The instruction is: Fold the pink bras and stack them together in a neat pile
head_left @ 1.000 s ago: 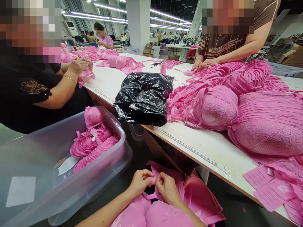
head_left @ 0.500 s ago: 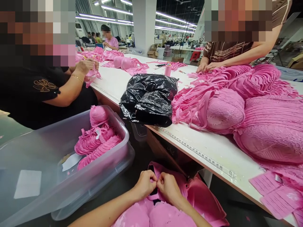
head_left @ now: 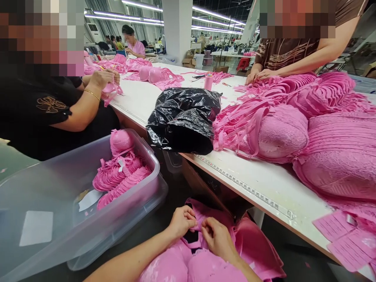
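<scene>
Overhead strip lights (head_left: 141,5) cross the workroom; a white bench (head_left: 264,172) carries a printed measuring tape (head_left: 235,180) along its edge. At bottom centre, a pink bra (head_left: 211,268) lies below that edge. The left hand (head_left: 180,221) has its grip pinching the bra's thin fabric; the right hand (head_left: 220,235) bends its fingertips to it (whether they press together cannot be told). Keep both hands close, hold the fabric flat, and apply light tension; hard pulling could distort it. Its cups are smooth and domed. Bench bras (head_left: 337,164) show lacy, ribbed layers; the black bag (head_left: 188,105) is glossy, crinkled plastic.
</scene>
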Available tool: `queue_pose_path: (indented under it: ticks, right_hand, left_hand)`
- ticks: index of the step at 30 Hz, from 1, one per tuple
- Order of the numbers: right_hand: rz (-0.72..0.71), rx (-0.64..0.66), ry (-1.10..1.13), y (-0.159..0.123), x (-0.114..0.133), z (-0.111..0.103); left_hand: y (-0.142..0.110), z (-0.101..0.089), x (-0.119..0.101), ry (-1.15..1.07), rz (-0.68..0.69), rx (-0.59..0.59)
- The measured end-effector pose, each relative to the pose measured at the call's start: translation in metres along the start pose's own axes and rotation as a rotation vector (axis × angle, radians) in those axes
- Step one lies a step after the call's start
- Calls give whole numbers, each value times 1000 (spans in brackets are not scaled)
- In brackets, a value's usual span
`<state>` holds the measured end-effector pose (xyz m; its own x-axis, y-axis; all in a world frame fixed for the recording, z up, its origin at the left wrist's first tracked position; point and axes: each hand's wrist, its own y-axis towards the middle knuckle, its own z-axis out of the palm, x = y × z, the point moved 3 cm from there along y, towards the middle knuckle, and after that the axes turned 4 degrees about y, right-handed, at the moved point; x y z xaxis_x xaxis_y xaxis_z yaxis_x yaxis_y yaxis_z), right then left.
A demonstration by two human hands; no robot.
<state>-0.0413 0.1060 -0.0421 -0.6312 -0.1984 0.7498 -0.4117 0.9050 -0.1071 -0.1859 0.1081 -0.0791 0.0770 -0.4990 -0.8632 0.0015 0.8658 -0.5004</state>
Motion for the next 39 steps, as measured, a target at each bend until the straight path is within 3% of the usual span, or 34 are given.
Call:
queue_pose_path:
  ticks: [3, 8, 11, 19, 23, 26, 28, 32, 39]
  right_hand:
    - [-3, 5, -95, -7, -1, -5]
    - [121, 234, -271, 0, 18, -4]
    - [88, 346, -306, 4, 27, -1]
    - [-176, 393, -174, 5, 34, 9]
    - [-308, 412, 36, 6, 41, 15]
    - [-315, 457, 230, 5, 36, 14]
    - [-235, 404, 306, 7, 29, 7]
    - [39, 95, 159, 14, 13, -10]
    - [116, 78, -13, 16, 18, 2]
  left_hand:
    - [1, 0, -1, 0, -20, -16]
    - [1, 2, -3, 12, -43, -22]
    - [1, 1, -6, 13, -53, -33]
    - [-2, -4, -26, -3, -33, -64]
    - [-8, -6, -27, 151, 55, -58]
    - [-15, -10, -21, 292, 102, -40]
    - [-19, -12, -18, 320, 115, -37]
    - [-24, -12, -17, 314, 150, -14]
    - [-24, -13, -15, 385, 161, -57]
